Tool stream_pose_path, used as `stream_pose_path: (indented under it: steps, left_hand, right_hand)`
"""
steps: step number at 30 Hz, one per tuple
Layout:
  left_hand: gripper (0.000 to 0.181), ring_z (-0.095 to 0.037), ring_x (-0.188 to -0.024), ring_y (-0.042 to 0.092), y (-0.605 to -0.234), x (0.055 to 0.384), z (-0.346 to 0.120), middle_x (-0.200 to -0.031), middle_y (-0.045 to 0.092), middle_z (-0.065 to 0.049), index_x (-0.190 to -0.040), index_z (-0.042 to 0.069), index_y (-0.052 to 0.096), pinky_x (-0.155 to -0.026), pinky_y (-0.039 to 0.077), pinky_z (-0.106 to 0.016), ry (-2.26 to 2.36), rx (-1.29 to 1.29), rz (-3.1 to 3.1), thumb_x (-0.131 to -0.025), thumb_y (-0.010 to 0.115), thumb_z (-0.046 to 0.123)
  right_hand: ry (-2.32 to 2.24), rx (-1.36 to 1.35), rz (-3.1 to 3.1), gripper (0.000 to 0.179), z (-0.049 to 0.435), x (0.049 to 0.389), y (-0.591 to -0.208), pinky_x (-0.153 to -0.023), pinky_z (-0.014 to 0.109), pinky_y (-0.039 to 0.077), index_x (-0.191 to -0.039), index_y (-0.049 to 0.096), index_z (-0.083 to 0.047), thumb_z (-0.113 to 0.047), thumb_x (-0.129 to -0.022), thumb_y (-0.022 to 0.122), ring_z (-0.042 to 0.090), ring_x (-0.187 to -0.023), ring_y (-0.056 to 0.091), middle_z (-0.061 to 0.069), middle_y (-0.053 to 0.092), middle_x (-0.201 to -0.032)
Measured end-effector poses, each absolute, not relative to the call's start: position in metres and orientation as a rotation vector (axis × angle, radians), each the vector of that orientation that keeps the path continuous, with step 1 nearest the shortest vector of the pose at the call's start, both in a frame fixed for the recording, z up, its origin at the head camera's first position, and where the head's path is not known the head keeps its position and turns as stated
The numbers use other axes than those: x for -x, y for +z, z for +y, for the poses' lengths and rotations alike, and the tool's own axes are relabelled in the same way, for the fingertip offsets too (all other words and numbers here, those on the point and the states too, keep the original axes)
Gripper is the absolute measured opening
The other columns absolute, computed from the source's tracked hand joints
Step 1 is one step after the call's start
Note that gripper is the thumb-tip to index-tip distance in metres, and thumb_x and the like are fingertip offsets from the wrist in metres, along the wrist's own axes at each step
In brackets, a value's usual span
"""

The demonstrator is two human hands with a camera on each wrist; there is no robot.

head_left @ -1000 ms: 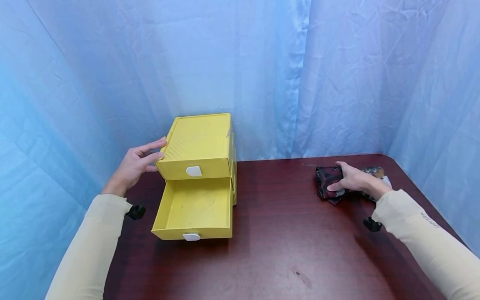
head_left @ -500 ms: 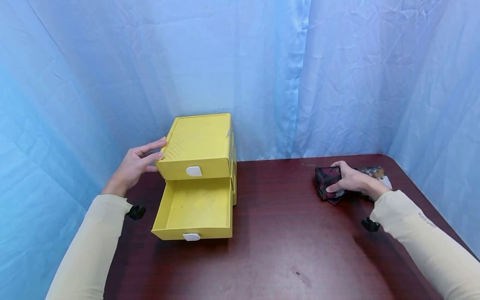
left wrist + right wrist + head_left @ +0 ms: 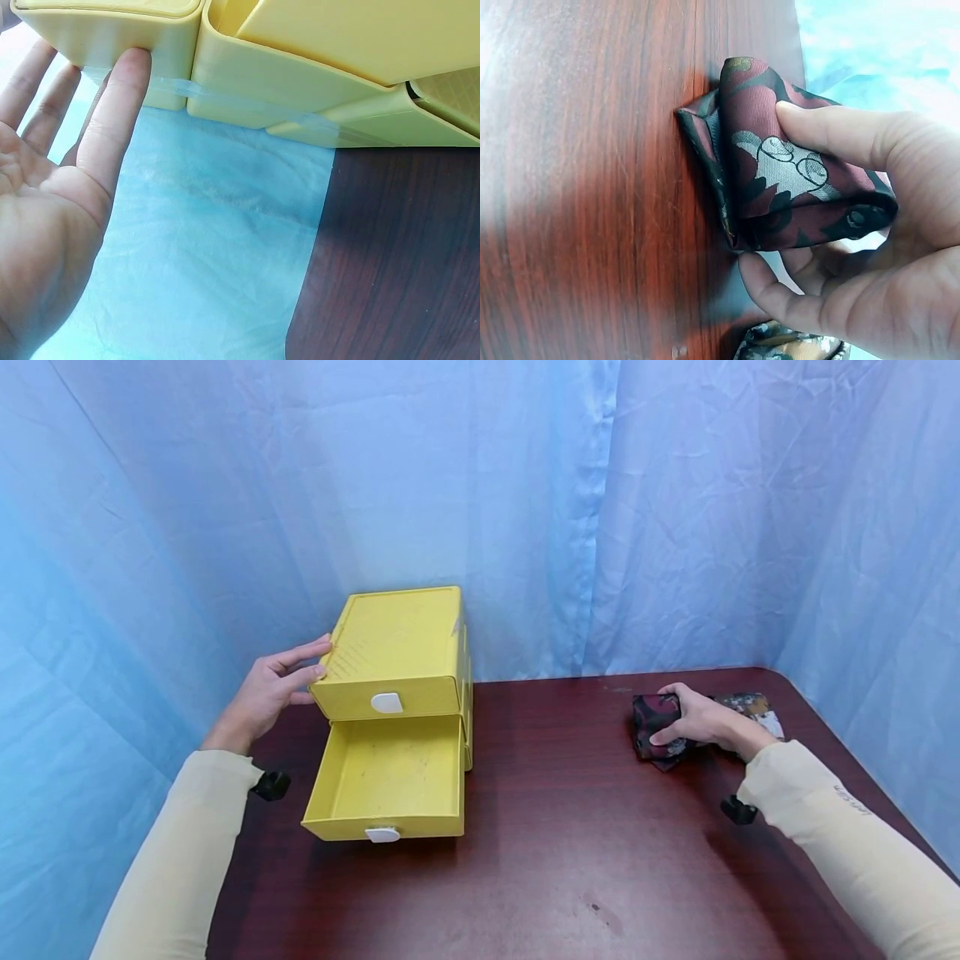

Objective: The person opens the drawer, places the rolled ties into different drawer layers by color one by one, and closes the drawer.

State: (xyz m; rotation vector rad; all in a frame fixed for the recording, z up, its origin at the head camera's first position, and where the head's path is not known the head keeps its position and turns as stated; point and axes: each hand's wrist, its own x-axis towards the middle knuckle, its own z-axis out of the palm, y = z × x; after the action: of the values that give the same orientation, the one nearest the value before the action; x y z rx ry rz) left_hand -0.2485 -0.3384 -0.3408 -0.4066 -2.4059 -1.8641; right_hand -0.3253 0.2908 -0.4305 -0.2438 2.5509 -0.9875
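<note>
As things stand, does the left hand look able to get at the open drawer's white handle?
Probably yes. The left hand touches the left side of the cabinet, and the white handle is on the front of the open drawer, with nothing visible blocking it.

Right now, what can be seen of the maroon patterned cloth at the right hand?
The maroon patterned cloth is folded into a layered bundle, showing black shapes and a pale grey figure; the fabric looks smooth, with fine ribbing. The right hand grips it between thumb and fingers near the back right corner of the table, beside another patterned bundle. Whether the cloth touches the table is unclear.
</note>
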Motion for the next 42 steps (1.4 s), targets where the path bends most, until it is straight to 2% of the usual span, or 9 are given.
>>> stream_pose_path:
  steps: [4, 10, 12, 27, 34, 42]
  left_hand:
    - [0.047, -0.004, -0.128, 0.054, -0.341, 0.249, -0.338, -0.161, 0.039, -0.002, -0.146, 0.006, 0.055, -0.079, 0.06, -0.029, -1.855, 0.403, -2.409, -0.101, 0.066, 0.016]
    - [0.047, -0.005, -0.13, 0.053, -0.341, 0.248, -0.339, -0.16, 0.039, -0.001, -0.146, 0.007, 0.055, -0.079, 0.06, -0.029, -1.847, 0.415, -2.416, -0.101, 0.066, 0.016]
    - [0.047, -0.006, -0.131, 0.052, -0.341, 0.248, -0.339, -0.16, 0.04, -0.001, -0.146, 0.007, 0.056, -0.079, 0.06, -0.029, -1.849, 0.414, -2.414, -0.101, 0.066, 0.015]
    - [0.047, -0.006, -0.132, 0.052, -0.341, 0.247, -0.338, -0.16, 0.04, -0.001, -0.146, 0.008, 0.056, -0.079, 0.06, -0.029, -1.838, 0.394, -2.427, -0.101, 0.066, 0.016]
    - [0.048, -0.006, -0.133, 0.051, -0.34, 0.248, -0.339, -0.161, 0.039, -0.001, -0.146, 0.008, 0.055, -0.079, 0.06, -0.028, -1.834, 0.425, -2.43, -0.101, 0.066, 0.017]
    - [0.048, -0.007, -0.134, 0.049, -0.342, 0.247, -0.34, -0.161, 0.039, -0.001, -0.147, 0.008, 0.055, -0.079, 0.06, -0.028, -1.785, 0.44, -2.458, -0.101, 0.066, 0.019]
  right_hand:
    - [-1.007, 0.241, 2.553, 0.103, 0.287, 0.324, -0.429, -0.091, 0.052, 0.05, -0.152, 0.018, 0.005, -0.02, -0.081, 0.088, 0.043, -0.116, 0.052, 0.036, 0.037, -0.14]
    - [-1.042, 0.208, 2.524, 0.101, 0.285, 0.323, -0.43, -0.074, 0.046, 0.057, -0.154, 0.017, 0.001, -0.018, -0.083, 0.086, 0.045, -0.116, 0.051, 0.036, 0.031, -0.144]
    - [-1.038, 0.204, 2.528, 0.102, 0.285, 0.323, -0.43, -0.072, 0.045, 0.058, -0.154, 0.017, 0.001, -0.018, -0.083, 0.086, 0.046, -0.116, 0.051, 0.036, 0.03, -0.145]
    - [-1.046, 0.175, 2.548, 0.101, 0.285, 0.321, -0.433, -0.071, 0.046, 0.059, -0.155, 0.017, -0.001, -0.018, -0.084, 0.086, 0.046, -0.114, 0.053, 0.035, 0.032, -0.144]
    - [-1.102, 0.209, 2.525, 0.1, 0.286, 0.317, -0.432, -0.07, 0.048, 0.06, -0.156, 0.016, -0.004, -0.015, -0.085, 0.085, 0.048, -0.115, 0.052, 0.037, 0.021, -0.151]
    - [-1.175, 0.212, 2.479, 0.099, 0.286, 0.315, -0.432, -0.073, 0.049, 0.06, -0.157, 0.018, -0.006, -0.022, -0.086, 0.085, 0.047, -0.116, 0.053, 0.036, 0.023, -0.15]
